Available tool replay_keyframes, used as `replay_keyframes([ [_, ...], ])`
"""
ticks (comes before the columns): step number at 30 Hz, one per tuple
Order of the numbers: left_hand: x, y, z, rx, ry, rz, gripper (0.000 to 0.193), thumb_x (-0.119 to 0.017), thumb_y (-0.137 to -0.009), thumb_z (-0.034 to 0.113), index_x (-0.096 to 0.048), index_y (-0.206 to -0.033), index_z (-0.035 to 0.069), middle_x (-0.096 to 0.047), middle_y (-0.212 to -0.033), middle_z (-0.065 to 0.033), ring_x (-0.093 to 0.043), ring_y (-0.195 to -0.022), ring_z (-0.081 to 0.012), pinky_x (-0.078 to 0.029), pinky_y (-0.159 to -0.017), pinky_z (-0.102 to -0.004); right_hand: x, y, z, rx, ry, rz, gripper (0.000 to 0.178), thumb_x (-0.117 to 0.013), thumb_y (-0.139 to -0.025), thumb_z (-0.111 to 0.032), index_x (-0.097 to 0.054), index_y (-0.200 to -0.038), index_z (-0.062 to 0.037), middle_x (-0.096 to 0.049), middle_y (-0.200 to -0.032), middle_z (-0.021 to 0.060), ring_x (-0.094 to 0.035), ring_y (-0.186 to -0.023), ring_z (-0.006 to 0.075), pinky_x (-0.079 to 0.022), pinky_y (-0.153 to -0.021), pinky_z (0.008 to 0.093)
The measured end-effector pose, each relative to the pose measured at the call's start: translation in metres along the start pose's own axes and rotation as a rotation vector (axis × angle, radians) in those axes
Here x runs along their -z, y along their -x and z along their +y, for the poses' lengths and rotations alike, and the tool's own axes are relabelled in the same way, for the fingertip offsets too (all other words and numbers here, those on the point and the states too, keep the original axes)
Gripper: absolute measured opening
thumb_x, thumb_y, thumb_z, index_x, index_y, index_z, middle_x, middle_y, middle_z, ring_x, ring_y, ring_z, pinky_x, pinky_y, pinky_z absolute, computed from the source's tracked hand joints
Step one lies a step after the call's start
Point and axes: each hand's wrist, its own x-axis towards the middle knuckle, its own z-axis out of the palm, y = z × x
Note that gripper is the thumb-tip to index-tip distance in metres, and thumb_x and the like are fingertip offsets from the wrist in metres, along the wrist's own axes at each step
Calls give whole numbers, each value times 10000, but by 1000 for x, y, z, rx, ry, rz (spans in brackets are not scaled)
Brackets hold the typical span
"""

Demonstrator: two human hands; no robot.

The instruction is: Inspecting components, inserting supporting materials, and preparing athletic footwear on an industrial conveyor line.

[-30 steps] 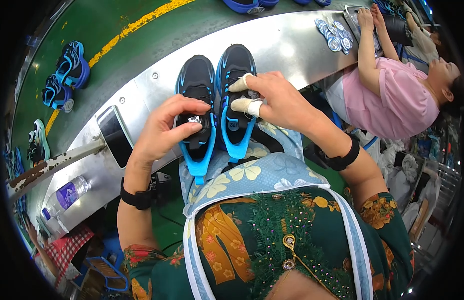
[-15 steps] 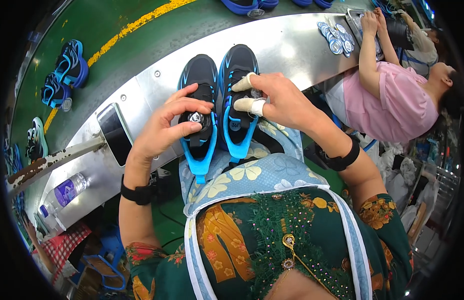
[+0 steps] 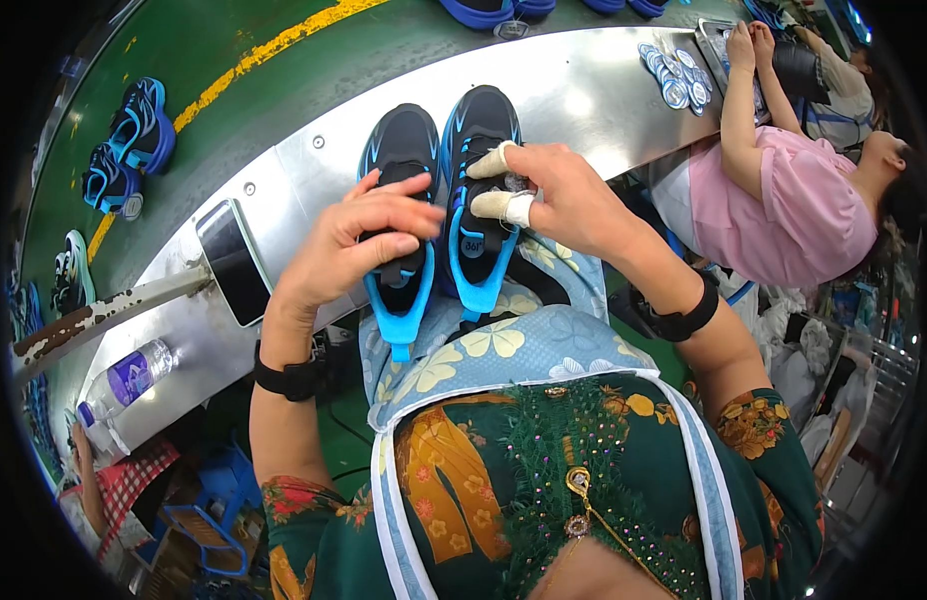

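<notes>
Two black-and-blue sports shoes stand side by side before me, toes pointing away, with bright blue heel loops toward my apron. My left hand (image 3: 369,238) hovers over the opening of the left shoe (image 3: 405,135), fingers stretched toward the right shoe and partly blurred; nothing shows in them. My right hand (image 3: 569,205) holds the right shoe (image 3: 481,115) by its outer side. Pale covers sit on its thumb and forefinger, whose tips rest by the laces. Something small and greyish shows between these two fingers, too unclear to name. A round mark is visible inside the right shoe's collar.
The shoes stand at the near edge of a curved metal bench (image 3: 554,85). A phone (image 3: 234,262), a bottle (image 3: 132,382) and a worn metal bar (image 3: 114,320) are at left. Round tags (image 3: 676,75) lie at far right, near a person in pink (image 3: 784,205). More shoes (image 3: 144,125) stand beyond the bench.
My left hand has come off the round piece at the left shoe's collar and shifted right, toward the right shoe. My right hand stays nearly in place on its shoe.
</notes>
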Motion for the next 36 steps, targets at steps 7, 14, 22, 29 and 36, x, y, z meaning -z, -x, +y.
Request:
replay_keyframes([
  [7,-36,14,13,209,-228,473,420,-776,-731,137,-649,-1115,26,-631,-1206,-110,-477,-1296,-295,-360,-1070,-378,-1,3,7,-53,31,13,314,-742,-815,-225,-663,-1049,-30,-691,-931,128,-638,-773,238,-491,-695,331],
  [14,20,-10,-18,-14,167,-99,300,-727,-769,157,-696,-1046,47,-669,-1141,-78,-407,-1341,-316,-270,-1126,-458,3,0,9,-27,-39,-30,319,-730,-830,-231,-664,-1078,-41,-685,-926,137,-639,-792,228,-491,-721,315],
  [22,-13,20,6,103,129,249,399,-666,-826,97,-600,-1211,16,-631,-1158,-103,-516,-1197,-248,-373,-1034,-384,37,14,44,-242,-225,-69,303,-637,-921,-144,-639,-1220,-94,-667,-1115,45,-598,-853,102,-484,-739,254],
  [29,-66,53,56,361,177,625,375,-531,-924,8,-516,-1299,-9,-648,-955,-89,-606,-830,-111,-510,-752,-257,7,15,28,158,79,15,327,-715,-838,-250,-660,-1136,-129,-608,-884,128,-584,-838,301,-458,-769,367],
  [36,-105,-12,57,423,-419,308,811,-696,-801,211,-274,-1478,69,-636,-890,-313,-640,-772,-454,-513,-679,-488,16,28,43,-153,-611,5,275,-612,-936,-110,-627,-1205,-54,-652,-1088,29,-570,-948,68,-465,-840,229],
])
